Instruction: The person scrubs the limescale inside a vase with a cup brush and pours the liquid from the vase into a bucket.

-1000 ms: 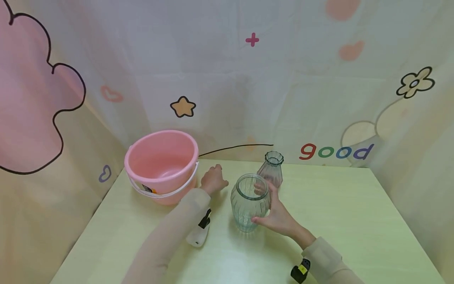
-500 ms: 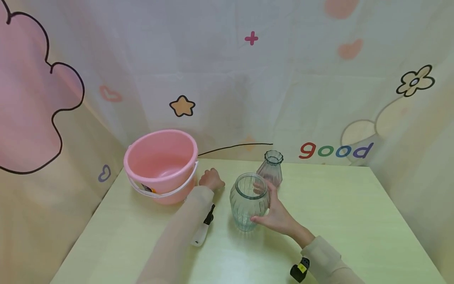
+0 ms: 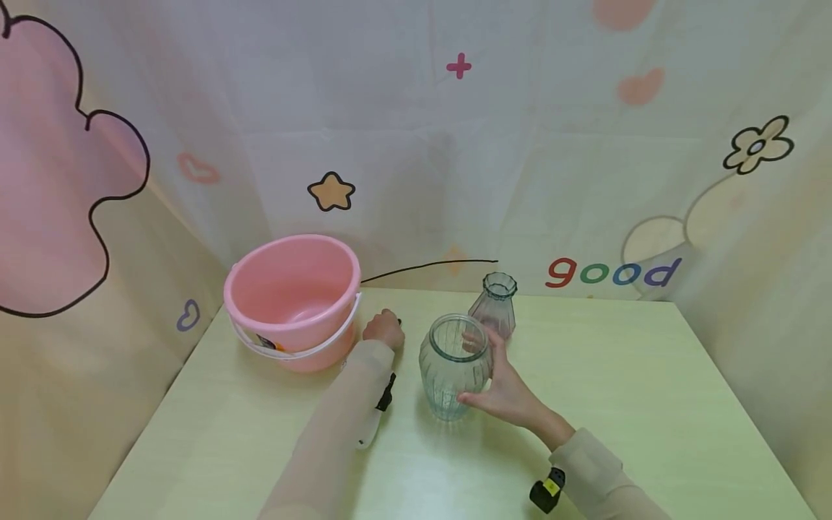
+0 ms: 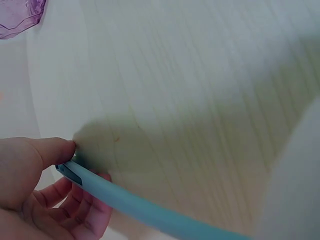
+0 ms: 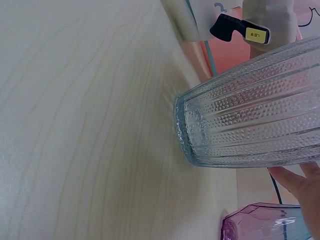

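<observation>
My right hand (image 3: 510,393) grips the right side of a clear bluish ribbed glass jar (image 3: 448,393), thumb in front and fingers behind. The jar stands upright near the middle, its dotted wall large in the right wrist view. Close beside the bucket, my left hand (image 3: 383,330) holds a slim teal handle (image 4: 135,205). In the left wrist view, the thumb lies at its slotted end and the fingers curl beneath. The forearm hides most of the handle in the head view. A pale object (image 3: 368,432) shows partly under the left sleeve.
A pink bucket (image 3: 292,325) with a white bail stands at the back left. Behind the jar is a smaller purple-grey faceted glass vase (image 3: 494,318), just past the right fingers. A printed curtain (image 3: 416,159) rises behind the pale table (image 3: 617,390).
The left hand has drawn slightly back and left; its fingers, spread before, have closed round the teal handle. The right hand has kept its grip on the jar. The head view has shifted a little.
</observation>
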A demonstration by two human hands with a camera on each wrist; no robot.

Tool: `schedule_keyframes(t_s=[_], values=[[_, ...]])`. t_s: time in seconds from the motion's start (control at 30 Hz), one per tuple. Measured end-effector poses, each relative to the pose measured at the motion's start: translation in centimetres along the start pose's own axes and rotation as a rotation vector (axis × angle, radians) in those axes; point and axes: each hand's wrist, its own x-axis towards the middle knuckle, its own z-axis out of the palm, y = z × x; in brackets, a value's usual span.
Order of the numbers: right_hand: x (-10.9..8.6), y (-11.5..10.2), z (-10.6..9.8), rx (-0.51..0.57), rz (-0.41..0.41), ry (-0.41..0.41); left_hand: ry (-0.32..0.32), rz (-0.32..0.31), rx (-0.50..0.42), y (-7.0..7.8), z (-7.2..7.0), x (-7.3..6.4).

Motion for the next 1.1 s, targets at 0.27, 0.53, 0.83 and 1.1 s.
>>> schedule_keyframes(t_s=[0.27, 0.53, 0.83, 1.1], values=[[0.2, 2.3, 0.3, -0.025, -0.042, 0.016, -0.037, 0.031, -0.024, -0.3, -0.1, 0.7], [0.1, 2.2, 0.3, -0.004, -0.061, 0.021, -0.112, 0.044, -0.034, 0.3, -1.4, 0.2], [0.0, 2.2, 0.3, -0.026, -0.049, 0.029, -0.172, 0.078, -0.091, 1.7, -3.2, -1.3], [0.0, 2.3, 0.4, -0.031, -0.047, 0.033, -0.101, 0.179, -0.123, 2.1, -4.6, -1.8]])
